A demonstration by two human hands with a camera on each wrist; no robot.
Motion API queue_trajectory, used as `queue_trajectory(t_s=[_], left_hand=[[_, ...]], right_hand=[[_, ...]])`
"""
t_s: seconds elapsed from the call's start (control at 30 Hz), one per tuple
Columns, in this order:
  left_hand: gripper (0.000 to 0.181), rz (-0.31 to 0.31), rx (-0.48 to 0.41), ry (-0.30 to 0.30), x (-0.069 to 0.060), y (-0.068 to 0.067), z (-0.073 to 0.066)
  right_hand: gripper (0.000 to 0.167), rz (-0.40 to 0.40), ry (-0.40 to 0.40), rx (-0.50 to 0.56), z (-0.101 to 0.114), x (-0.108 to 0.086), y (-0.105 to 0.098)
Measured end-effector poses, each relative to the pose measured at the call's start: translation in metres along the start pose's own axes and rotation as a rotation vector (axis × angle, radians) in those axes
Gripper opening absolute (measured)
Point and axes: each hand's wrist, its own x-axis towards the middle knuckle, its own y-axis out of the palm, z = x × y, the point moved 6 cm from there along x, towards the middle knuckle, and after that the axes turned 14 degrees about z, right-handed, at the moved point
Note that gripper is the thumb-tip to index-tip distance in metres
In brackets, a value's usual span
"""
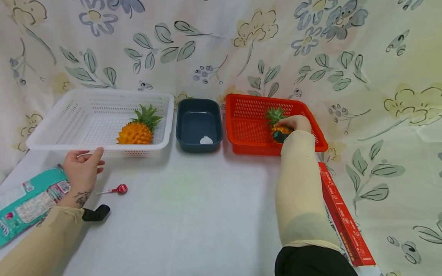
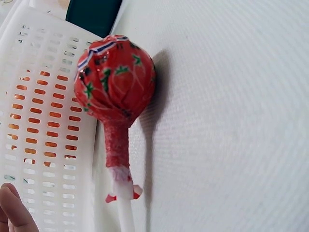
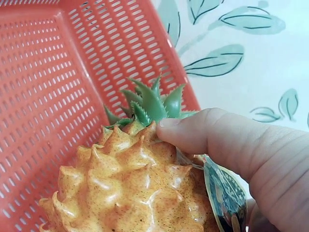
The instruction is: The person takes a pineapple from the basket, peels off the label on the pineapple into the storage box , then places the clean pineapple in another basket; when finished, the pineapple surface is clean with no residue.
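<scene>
The left hand (image 1: 83,168), fingers loosely bent and apparently holding nothing, was at the front rim of the white perforated basket (image 1: 65,147), the wrapped lollipop (image 1: 122,189) lying nearer the person. Farther right, in the red perforated basket (image 1: 248,148), the spiky orange pineapple (image 3: 125,188) lay with its crown pointing away, gripped from its right by the nearer right hand (image 1: 297,123), thumb by the crown, other fingers mostly hidden.

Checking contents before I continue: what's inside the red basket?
The red basket holds a pineapple, gripped by the right hand. What lies under it is hidden; in the head view, the hand and sleeve also cover part of the basket's right side.
</scene>
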Motion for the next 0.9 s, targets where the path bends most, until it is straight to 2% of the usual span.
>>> queue_trajectory(t_s=[0.13, 0.27, 0.33, 0.37, 0.47, 0.6, 0.77, 0.9], left_hand=[[0.042, 0.001, 0.026, 0.032, 0.011, -0.005, 0.01], [0.045, 0.015, 0.098, 0.083, 0.027, -0.013, 0.027], [0.044, 0.015, 0.11, 0.087, 0.03, -0.016, 0.031], [0.045, 0.02, 0.125, 0.101, 0.036, -0.019, 0.037], [0.045, 0.026, 0.114, 0.115, 0.04, -0.021, 0.043], [0.043, 0.021, 0.096, 0.118, 0.028, -0.015, 0.031], [0.036, 0.001, 0.04, 0.078, 0.006, -0.002, 0.005], [0.033, -0.009, 0.042, 0.044, -0.002, 0.002, -0.003]], right_hand=[[0.095, 0.009, 0.003, 0.005, 0.001, -0.002, -0.002], [0.096, 0.018, 0.003, 0.008, -0.001, 0.001, -0.003], [0.096, 0.018, -0.005, 0.01, -0.001, 0.002, -0.003], [0.096, 0.017, -0.008, 0.01, 0.0, 0.002, -0.003], [0.095, 0.02, -0.004, 0.009, 0.001, 0.0, -0.003], [0.095, 0.02, 0.0, 0.019, 0.004, -0.008, -0.004], [0.094, -0.004, -0.086, -0.108, 0.018, -0.024, -0.005], [0.094, -0.063, -0.151, -0.209, 0.028, -0.038, -0.003]])
